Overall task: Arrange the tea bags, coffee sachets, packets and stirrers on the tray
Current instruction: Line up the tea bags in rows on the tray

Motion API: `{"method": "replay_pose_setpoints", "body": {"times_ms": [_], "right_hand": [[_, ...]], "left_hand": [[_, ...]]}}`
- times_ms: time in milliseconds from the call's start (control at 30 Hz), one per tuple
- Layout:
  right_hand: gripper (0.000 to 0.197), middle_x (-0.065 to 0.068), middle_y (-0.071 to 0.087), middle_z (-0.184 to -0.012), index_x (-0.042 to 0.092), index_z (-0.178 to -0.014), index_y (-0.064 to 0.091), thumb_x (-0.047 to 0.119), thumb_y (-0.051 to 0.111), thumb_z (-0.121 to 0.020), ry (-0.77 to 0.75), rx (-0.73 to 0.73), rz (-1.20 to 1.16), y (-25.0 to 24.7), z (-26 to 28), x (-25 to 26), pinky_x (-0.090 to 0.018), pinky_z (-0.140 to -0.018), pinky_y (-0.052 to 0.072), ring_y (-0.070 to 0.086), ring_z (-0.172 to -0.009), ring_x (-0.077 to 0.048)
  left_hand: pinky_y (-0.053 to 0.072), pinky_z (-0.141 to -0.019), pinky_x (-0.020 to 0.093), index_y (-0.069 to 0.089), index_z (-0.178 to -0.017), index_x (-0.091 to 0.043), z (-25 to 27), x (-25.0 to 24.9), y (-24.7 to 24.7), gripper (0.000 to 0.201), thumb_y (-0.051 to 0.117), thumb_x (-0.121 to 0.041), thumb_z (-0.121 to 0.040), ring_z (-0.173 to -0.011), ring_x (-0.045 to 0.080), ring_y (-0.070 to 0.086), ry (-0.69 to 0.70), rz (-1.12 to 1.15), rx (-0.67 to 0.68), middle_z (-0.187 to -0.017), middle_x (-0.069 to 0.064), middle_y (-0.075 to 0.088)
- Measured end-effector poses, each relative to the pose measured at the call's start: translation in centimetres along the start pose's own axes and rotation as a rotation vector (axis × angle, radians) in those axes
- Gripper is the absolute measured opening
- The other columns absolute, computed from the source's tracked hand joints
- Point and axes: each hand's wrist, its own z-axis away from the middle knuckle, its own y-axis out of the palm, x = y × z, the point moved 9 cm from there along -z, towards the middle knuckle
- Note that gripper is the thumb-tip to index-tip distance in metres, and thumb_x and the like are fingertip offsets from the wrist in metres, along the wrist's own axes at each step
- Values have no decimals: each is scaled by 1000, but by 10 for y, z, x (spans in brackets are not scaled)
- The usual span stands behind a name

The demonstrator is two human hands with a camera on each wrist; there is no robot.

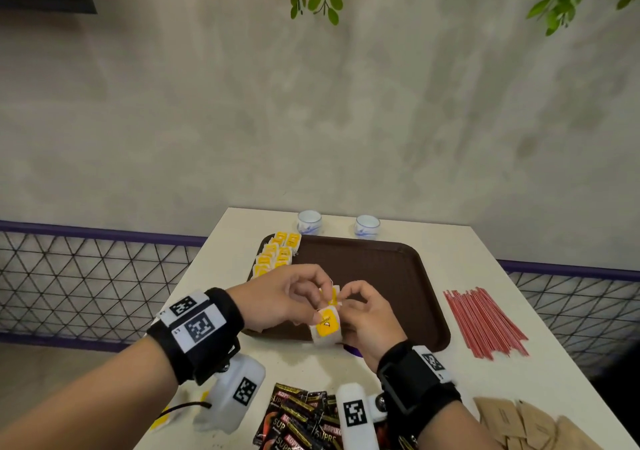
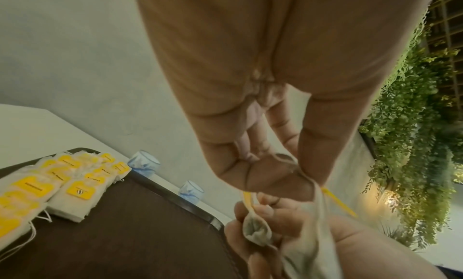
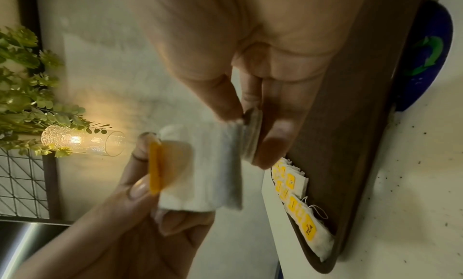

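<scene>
We pinch stuck tea bags (image 1: 325,325) between left hand (image 1: 284,299) and right hand (image 1: 367,314) above the tray (image 1: 391,276), seemingly to separate them for its row.

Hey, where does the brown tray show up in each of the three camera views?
Head: brown tray lies mid-table, behind both hands.
Left wrist: tray fills the lower left.
Right wrist: tray runs down the right side, seen edge-on.
Shared landmark: the rows of tea bags at the tray's left end.
</scene>
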Motion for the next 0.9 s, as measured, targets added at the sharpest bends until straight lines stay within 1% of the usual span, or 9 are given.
{"method": "replay_pose_setpoints", "body": {"times_ms": [67, 167, 233, 333, 467, 567, 667, 800, 900], "right_hand": [[22, -12, 66, -78, 11, -80, 64, -8, 57, -87, -4, 28, 28, 5, 0, 0, -27, -54, 48, 60, -63, -18], [24, -15, 70, -85, 5, -99, 68, -5, 47, -93, 61, 99, -41, 13, 0, -4, -35, -64, 56, 66, -71, -21], [25, -20, 71, -97, 4, -112, 65, 1, 44, -97, 101, 125, -109, 15, -1, -7, -42, -73, 59, 70, -82, -27], [24, -20, 70, -105, 4, -116, 64, 9, 51, -97, 88, 143, -131, 14, -1, -9, -38, -71, 61, 71, -88, -27], [23, -14, 69, -106, 7, -112, 67, 1, 57, -92, 12, 144, -56, 13, -2, -8, -38, -73, 61, 69, -89, -22], [28, -13, 70, -105, 11, -115, 63, -3, 55, -92, -13, 135, -23, 11, -5, -7, -40, -70, 60, 69, -89, -24], [40, -12, 72, -101, 19, -123, 55, -5, 55, -92, -17, 137, -16, 12, -6, -7, -41, -69, 59, 70, -89, -25], [49, -13, 71, -100, 19, -130, 46, -6, 58, -89, 0, 102, 61, 13, -12, -15, -52, -80, 57, 67, -90, -26], [50, -14, 67, -110, 22, -129, 44, -3, 60, -89, 48, 80, 126, 8, -17, -24, -39, -78, 58, 68, -98, -28]], "left_hand": [[43, -62, 18, 64, -86, -13, -5, 0, -1, 16, 66, 2, -81, -66, 8, 53, 15, -57, -9, -78, 3, 61], [41, -64, 14, 69, -76, -22, -12, 5, -12, 25, 65, 1, -83, -62, 1, 49, 2, -199, -103, -70, -6, 60], [44, -67, 16, 69, -74, -27, -14, 8, -22, 25, 68, -3, -82, -64, 1, 51, 1, -295, -200, -71, -7, 65], [49, -69, 24, 66, -77, -23, -15, 14, -29, 19, 76, -6, -77, -67, 5, 54, 5, -325, -312, -78, 1, 65], [47, -61, 17, 58, -83, -19, -16, 19, -33, 30, 83, -10, -69, -60, 4, 55, 11, -282, -419, -80, -1, 60], [46, -62, 16, 55, -95, -21, -16, 36, -40, 44, 87, -19, -64, -64, 8, 57, -76, -259, -498, -90, 0, 60], [51, -75, 27, 54, -108, -21, -17, 57, -43, 56, 88, -21, -64, -73, 13, 62, -191, -139, -489, -89, 1, 65], [53, -78, 38, 56, -102, -17, -21, 61, -43, 48, 85, -4, -65, -65, 15, 61, -151, -82, -438, -72, 1, 65], [53, -78, 40, 55, -97, -22, -24, 72, -58, 45, 82, -2, -67, -65, 16, 60, -201, -179, -423, -71, 1, 64]]}}
